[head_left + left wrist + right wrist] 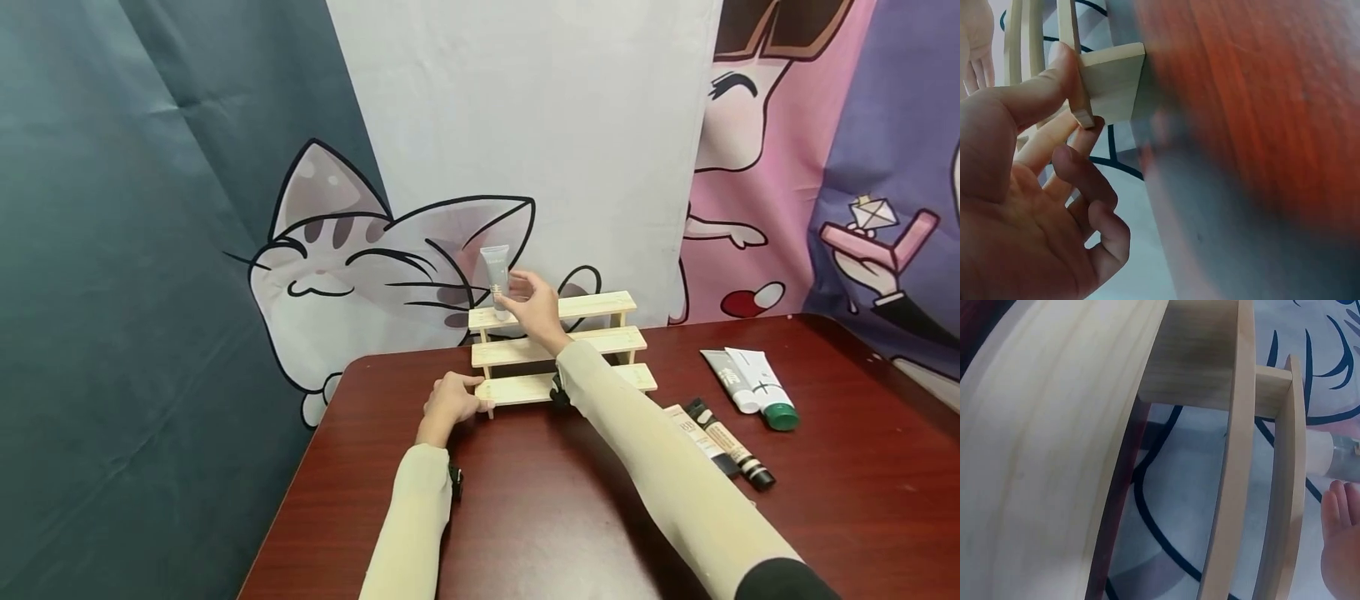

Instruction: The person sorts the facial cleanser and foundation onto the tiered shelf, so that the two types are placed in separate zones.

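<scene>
A three-step wooden display rack (521, 389) stands at the back of the table. Its lowest step is pinched at the left end by my left hand (452, 400); in the left wrist view the thumb lies on one side of the board (1082, 94) and fingers on the other. On the left end of the top step stands a small grey squeeze tube (497, 268), cap down, which my right hand (537, 308) holds between thumb and fingers. The right wrist view shows the tube's pale cap (1319, 453) at the top step, with fingertips (1332, 509) beside it.
To the right on the dark red table (525, 517) lie a grey tube (729, 377), a white tube with a green cap (761, 379), a BB cream tube (701, 437) and a slim black-capped tube (729, 443). A cartoon-print cloth (600, 125) hangs behind the rack.
</scene>
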### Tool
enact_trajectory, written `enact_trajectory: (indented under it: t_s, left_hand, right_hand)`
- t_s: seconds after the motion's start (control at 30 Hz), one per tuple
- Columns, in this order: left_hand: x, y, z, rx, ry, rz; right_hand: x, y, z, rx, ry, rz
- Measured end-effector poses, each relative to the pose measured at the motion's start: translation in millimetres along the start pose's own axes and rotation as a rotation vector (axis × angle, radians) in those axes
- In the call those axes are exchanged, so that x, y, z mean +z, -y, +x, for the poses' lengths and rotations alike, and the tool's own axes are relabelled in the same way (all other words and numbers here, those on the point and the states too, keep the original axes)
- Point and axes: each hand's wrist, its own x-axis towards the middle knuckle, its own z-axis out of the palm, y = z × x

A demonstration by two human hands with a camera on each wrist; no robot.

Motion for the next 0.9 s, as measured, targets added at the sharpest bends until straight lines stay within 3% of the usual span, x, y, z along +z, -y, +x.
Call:
enact_trajectory:
  t_s: [0.23, 0.5, 0.9]
  left_hand:
    - [3.9, -1.9, -2.1, 0.051, -0.014, -0.001]
    - [4.6, 2.8, -0.9, 0.044, -0.029, -0.037]
    - [4.4, 2.9, -2.3, 0.028, -0.017, -0.034]
  right_hand:
    - [-20.1, 1.9, -5.7, 0.019, 0.02, -0.034]
    - [-40.6, 8.2, -11.8, -0.016, 0.038, -0.053]
    - [-80.4, 16.9, -22.4, 0.033, 0.098, -0.139]
